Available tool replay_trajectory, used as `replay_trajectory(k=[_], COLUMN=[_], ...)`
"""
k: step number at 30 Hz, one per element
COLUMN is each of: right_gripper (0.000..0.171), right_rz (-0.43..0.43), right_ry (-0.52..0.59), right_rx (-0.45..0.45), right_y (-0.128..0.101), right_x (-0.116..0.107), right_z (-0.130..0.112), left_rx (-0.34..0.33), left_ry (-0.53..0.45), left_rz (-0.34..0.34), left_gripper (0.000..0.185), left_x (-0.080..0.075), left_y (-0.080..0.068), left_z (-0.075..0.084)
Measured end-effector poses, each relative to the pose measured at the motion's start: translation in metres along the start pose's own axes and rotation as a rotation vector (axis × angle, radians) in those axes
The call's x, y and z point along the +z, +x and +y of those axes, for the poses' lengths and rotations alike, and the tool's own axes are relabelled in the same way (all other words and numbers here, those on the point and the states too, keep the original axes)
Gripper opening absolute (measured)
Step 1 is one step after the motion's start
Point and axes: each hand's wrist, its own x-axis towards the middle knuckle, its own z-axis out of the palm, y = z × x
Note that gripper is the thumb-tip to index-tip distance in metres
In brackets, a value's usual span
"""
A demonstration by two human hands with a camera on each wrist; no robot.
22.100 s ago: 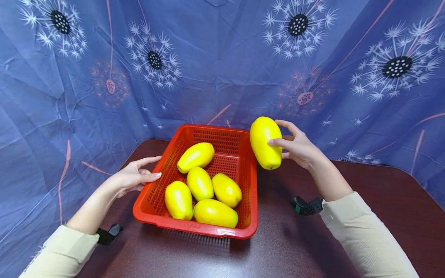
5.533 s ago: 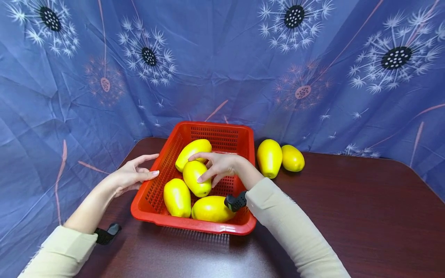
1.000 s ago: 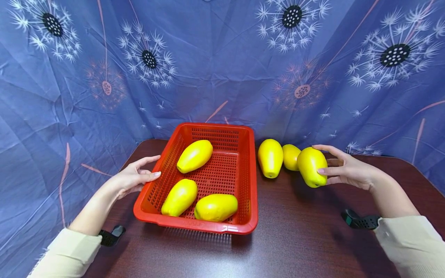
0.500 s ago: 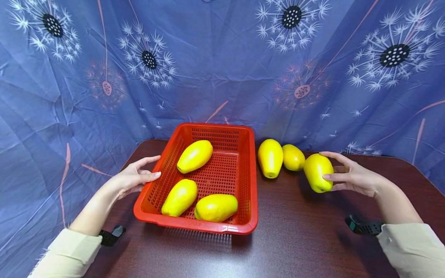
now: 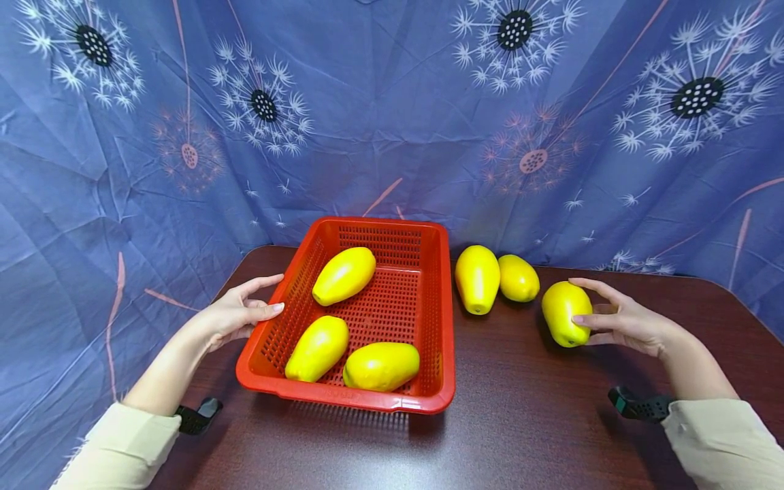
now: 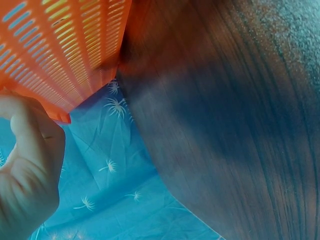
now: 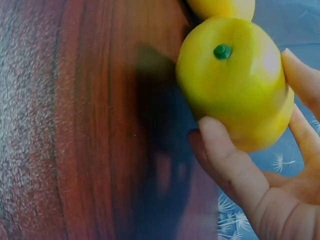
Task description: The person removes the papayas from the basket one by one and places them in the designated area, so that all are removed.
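At three o'clock from the red basket (image 5: 367,401), a yellow fruit (image 5: 560,309) sits pinched between the thumb and fingers of the right hand (image 5: 627,323). From that hand it lies at nine o'clock, its long axis tipped from eleven toward five, the green stem nub (image 7: 222,51) at the five o'clock end. Whether its underside meets the brown table (image 5: 520,408) I can't tell for sure. The right hand is the nearer one; the left hand (image 5: 229,316) is well apart, gripping the basket's rim at nine o'clock. Count six fruits: the pinched one; two on the table toward its ten o'clock, a long fruit (image 5: 478,280) and a shorter-looking fruit (image 5: 518,278); and three inside the single basket, a back fruit (image 5: 344,275) at twelve, a slanted fruit (image 5: 316,348) at seven and a front fruit (image 5: 381,366) at five.
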Motion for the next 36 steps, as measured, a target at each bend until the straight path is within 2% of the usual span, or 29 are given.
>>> replay_trajectory(k=[7, 15, 36], right_gripper=[0.067, 0.078, 0.086], right_rz=[0.036, 0.073, 0.078], right_ry=[-0.037, -0.127, -0.163], right_rx=[0.034, 0.041, 0.07], right_y=[0.004, 0.014, 0.048], right_x=[0.001, 0.0, -0.016], right_z=[0.006, 0.004, -0.008], left_rx=[-0.006, -0.003, -0.01], left_ry=[-0.016, -0.021, -0.012], left_rz=[0.003, 0.008, 0.01], left_gripper=[0.076, 0.076, 0.075], left_x=[0.0, -0.001, -0.002], left_y=[0.001, 0.001, 0.002], left_z=[-0.001, -0.002, 0.0])
